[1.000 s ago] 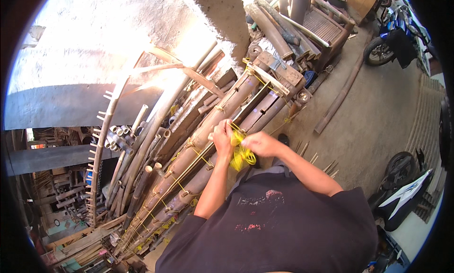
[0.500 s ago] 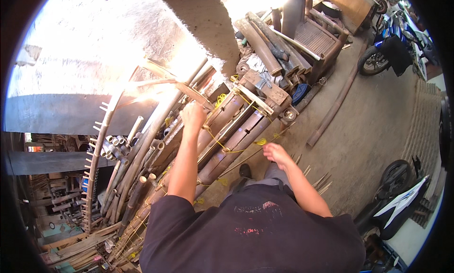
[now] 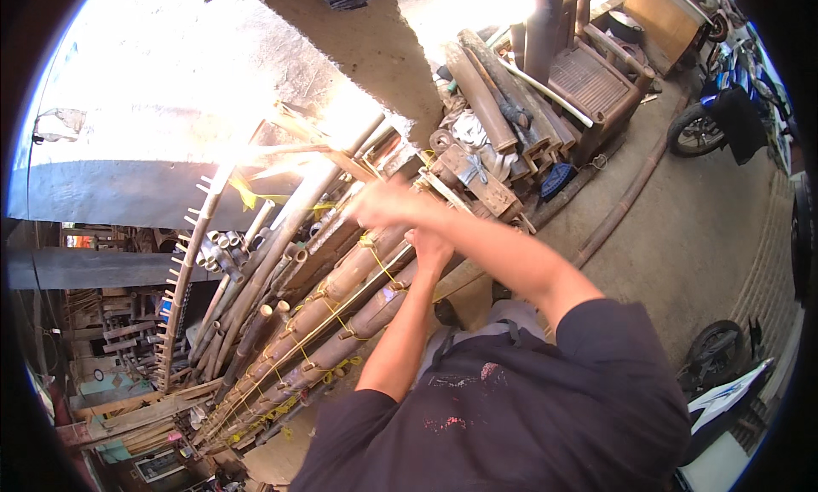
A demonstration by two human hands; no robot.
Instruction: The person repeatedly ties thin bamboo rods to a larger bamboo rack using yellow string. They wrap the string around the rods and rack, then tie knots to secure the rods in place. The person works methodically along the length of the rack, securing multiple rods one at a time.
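Two long bamboo poles (image 3: 362, 270) run side by side diagonally in front of me, bound at intervals with yellow cord (image 3: 383, 264). My left hand (image 3: 432, 248) is closed over the poles near their upper end. What it grips, if anything, is hidden, partly behind my right forearm. Crossing above it, my right hand (image 3: 383, 206) is smeared by motion, and its fingers cannot be made out. A loose yellow strip (image 3: 245, 194) flies out to the left, beyond the right hand. Whether that hand holds it does not show.
A curved bamboo piece with pegs (image 3: 189, 245) stands at left beside stacked bamboo tubes (image 3: 223, 252). A wooden block (image 3: 477, 178) lies at the poles' far end. Behind are thick bamboo lengths (image 3: 481, 100) and a bamboo chair (image 3: 592, 79). Motorcycles (image 3: 700, 132) stand at right.
My right hand has swung left across my body, over the left forearm. My left hand has moved right and nearer. A loose yellow strip now shows at left, and my view has shifted slightly.
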